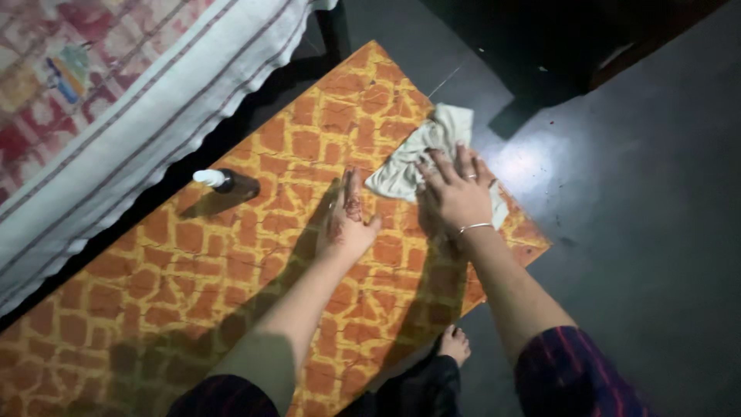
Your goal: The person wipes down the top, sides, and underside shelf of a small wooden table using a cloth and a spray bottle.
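Head view, looking down over a low tabletop [193, 270] covered in an orange-and-yellow cracked-stone pattern.

Right hand [457, 194]: palm down, fingers [440, 166] spread wide and pressed flat on a crumpled pale cream cloth [417, 150]. Nothing is pinched; the rag is trapped under the open palm, which suits pushing it across the surface. Thin bangle on the wrist, ring on one finger. The cloth lies near the far right corner of the tabletop, partly bunched beyond the fingertips.

Left hand [347, 220]: set on edge on the bare tabletop just left of the cloth, fingers straight and close together, holding nothing. Judged to be a brace, taking weight as the person leans in.

Small dark bottle with a white cap [228, 182]: lying on its side near the left edge, well apart from both hands.

Surroundings: bed with a striped, patterned cover [93, 100] along the left; dark glossy floor [656, 193] to the right; a bare foot [454, 344] below the tabletop's near edge.
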